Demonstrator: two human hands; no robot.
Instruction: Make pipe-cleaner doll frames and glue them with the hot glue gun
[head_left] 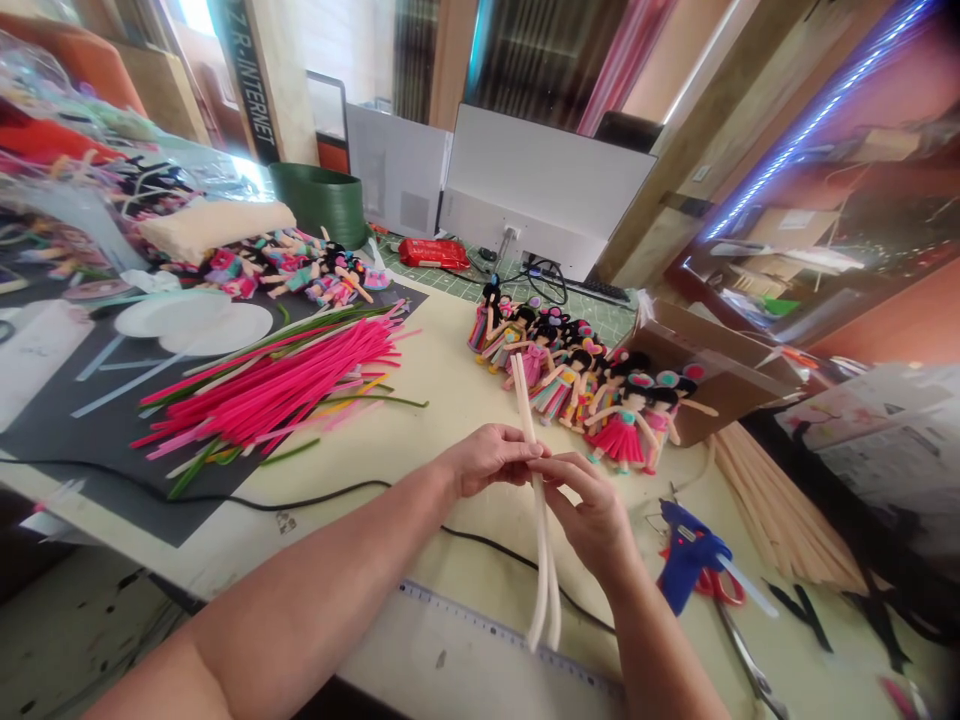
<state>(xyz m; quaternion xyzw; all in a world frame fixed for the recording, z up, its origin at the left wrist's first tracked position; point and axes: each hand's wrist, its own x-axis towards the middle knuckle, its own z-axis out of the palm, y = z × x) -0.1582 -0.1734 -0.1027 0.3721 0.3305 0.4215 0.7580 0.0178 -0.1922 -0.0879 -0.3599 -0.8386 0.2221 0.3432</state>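
Note:
Two cream-white pipe cleaners (541, 560) stand nearly upright side by side above the table, their lower ends slightly apart and curved. Around their middle, my left hand (495, 458) pinches them from the left with thumb and fingers. My right hand (587, 500) closes on them from the other side, its fingertips meeting those of the left. Just behind my hands stands a group of small pipe-cleaner dolls (555, 375) with black hair and colourful skirts.
A pile of pink and green pipe cleaners (277, 385) lies left. At right are a blue glue gun (690, 550), scissors (739, 640), beige strips (787, 510) and a cardboard box (712, 370). A black cable (322, 497) and a ruler (480, 625) cross the front; monitors (544, 175) stand behind.

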